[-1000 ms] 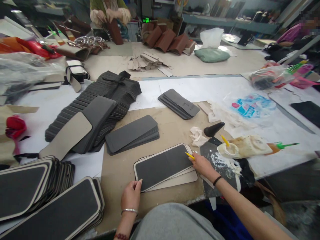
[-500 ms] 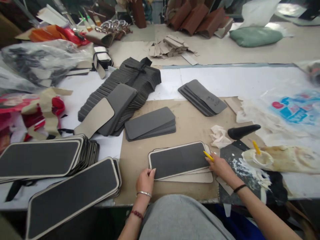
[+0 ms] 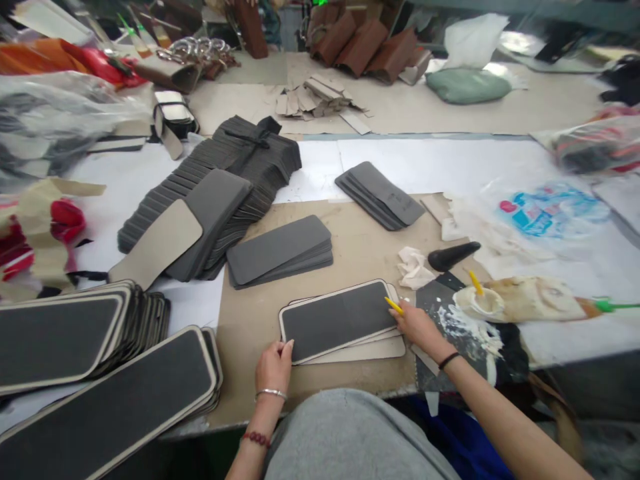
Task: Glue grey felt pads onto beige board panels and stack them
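Note:
A dark grey rectangular panel with a pale border (image 3: 335,323) lies in front of me on top of beige pieces (image 3: 383,349). My left hand (image 3: 274,367) pinches its near left corner between thumb and fingers. At the panel's right end, my right hand (image 3: 419,328) is closed around a thin yellow stick (image 3: 393,306), whose tip points left over the panel. The right fingers are also at the panel's edge; whether they grip it is hidden. Just right of that hand is a dark board smeared with white paste (image 3: 470,330).
Bordered panels are stacked at left (image 3: 105,400). Behind lie small grey pieces (image 3: 280,250), a strapped dark bundle (image 3: 215,180) and more grey pieces (image 3: 380,193). At right are crumpled tissue (image 3: 415,268), a black cone-shaped object (image 3: 453,255) and a paste cup (image 3: 479,303) holding a yellow stick.
The camera view has turned to the right, so everything sits further left in the picture. Both hands keep the same hold on the panel and the yellow stick.

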`<state>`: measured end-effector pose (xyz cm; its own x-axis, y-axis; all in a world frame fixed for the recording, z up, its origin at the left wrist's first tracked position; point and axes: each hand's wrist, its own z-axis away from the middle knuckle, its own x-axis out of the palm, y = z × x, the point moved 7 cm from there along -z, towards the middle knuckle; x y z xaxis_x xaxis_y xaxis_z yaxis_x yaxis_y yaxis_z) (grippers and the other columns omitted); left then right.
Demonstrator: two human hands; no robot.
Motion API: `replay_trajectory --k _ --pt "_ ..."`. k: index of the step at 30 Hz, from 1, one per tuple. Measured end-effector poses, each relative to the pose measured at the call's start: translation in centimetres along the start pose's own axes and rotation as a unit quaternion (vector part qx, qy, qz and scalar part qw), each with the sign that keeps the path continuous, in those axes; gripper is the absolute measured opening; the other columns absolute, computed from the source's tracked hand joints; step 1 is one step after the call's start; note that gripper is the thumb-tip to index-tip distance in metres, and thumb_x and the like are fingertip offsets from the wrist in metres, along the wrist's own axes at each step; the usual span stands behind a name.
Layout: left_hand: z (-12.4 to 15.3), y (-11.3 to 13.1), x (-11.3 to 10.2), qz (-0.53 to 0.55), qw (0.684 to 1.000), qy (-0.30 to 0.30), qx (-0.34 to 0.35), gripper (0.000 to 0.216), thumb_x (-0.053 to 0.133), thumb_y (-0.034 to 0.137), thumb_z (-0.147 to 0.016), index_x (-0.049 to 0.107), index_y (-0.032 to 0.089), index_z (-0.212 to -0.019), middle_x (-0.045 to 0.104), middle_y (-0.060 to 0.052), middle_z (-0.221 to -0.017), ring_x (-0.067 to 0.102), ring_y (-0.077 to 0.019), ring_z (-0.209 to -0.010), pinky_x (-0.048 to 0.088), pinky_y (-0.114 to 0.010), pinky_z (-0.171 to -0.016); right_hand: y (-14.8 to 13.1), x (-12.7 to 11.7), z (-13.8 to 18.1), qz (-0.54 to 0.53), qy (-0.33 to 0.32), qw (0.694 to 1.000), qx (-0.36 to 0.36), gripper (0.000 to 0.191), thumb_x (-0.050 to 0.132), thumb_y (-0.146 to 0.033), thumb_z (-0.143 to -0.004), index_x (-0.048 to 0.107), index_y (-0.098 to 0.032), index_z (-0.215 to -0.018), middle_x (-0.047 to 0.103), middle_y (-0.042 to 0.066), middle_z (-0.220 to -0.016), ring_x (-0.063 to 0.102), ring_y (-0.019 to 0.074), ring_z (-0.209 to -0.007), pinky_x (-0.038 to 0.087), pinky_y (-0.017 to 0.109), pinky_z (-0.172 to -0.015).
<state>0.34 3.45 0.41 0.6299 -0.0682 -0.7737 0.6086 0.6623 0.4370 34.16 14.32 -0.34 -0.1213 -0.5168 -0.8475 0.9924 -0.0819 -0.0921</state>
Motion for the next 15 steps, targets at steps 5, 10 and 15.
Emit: replay_trajectory --k 5,10,15 --pt "-0.2 0.0 0.1 0.0 0.997 0.06 0.043 0.019 0.05 0.037 -0.075 0.049 0.021 -0.064 0.056 -0.004 -0.066 0.054 -0.0208 -0.065 0.039 -0.031 -0.062 -0.3 -0.7 0.7 -0.004 0.01 0.999 0.032 0.024 0.039 -0.034 -0.089 0.051 -0.016 -0.1 0.065 0.012 -0.087 0.063 0.0232 -0.084 0.035 0.026 -0.059" --pt "0.0 0.4 -0.3 0.022 0.986 0.144 0.084 0.021 0.053 0.03 -0.073 0.051 0.017 -0.09 0.055 -0.007 -0.084 0.053 -0.023 -0.087 0.043 -0.037 -0.079 -0.7 -1.6 1.3 -0.023 0.076 0.996 0.038 0.02 0.046 -0.033 -0.086 0.051 -0.016 -0.096 0.062 0.01 -0.095 0.061 0.0215 -0.086 0.037 0.026 -0.064" --pt "-0.4 0.3 -0.2 0.025 0.99 0.125 0.06 0.024 0.055 0.028 -0.072 0.052 0.015 -0.093 0.055 -0.006 -0.08 0.053 -0.0232 -0.088 0.042 -0.037 -0.082 -0.8 -1.5 1.0 -0.043 0.087 0.995 0.035 0.018 0.05 -0.028 -0.083 0.052 -0.015 -0.095 0.061 0.011 -0.096 0.059 0.0213 -0.088 0.037 0.026 -0.067"
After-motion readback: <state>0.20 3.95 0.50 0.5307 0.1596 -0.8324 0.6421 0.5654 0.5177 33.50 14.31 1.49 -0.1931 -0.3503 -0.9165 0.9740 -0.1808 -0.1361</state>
